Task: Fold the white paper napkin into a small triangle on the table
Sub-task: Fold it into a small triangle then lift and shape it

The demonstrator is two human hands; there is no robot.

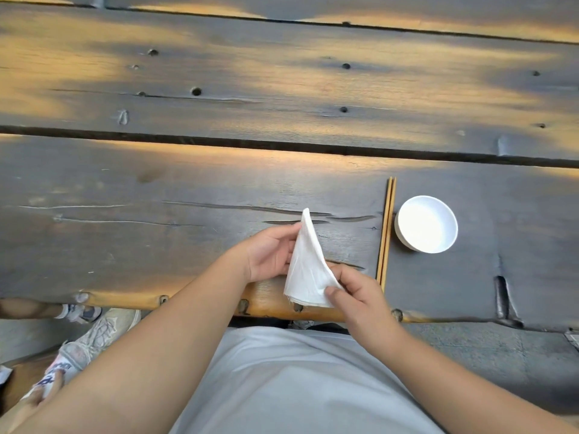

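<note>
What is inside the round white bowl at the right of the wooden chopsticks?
The round white bowl looks empty: only its smooth white inside shows. The dark wooden table beneath it is covered.

The right hand point(354, 296) covers the 4 o'clock corner of the napkin point(305, 267); the thumb lies over it and the fingers sit behind. The left hand point(269, 255) has its fingertips hidden behind the napkin's 9 o'clock edge. Contact between napkin and table point(156, 239) cannot be determined. Both forearms are cut off by the bottom edge. At 8 o'clock, shoes point(94, 336) are blurred, their printed lettering illegible. The table runs out of frame at 9, 12 and 3 o'clock.
</note>
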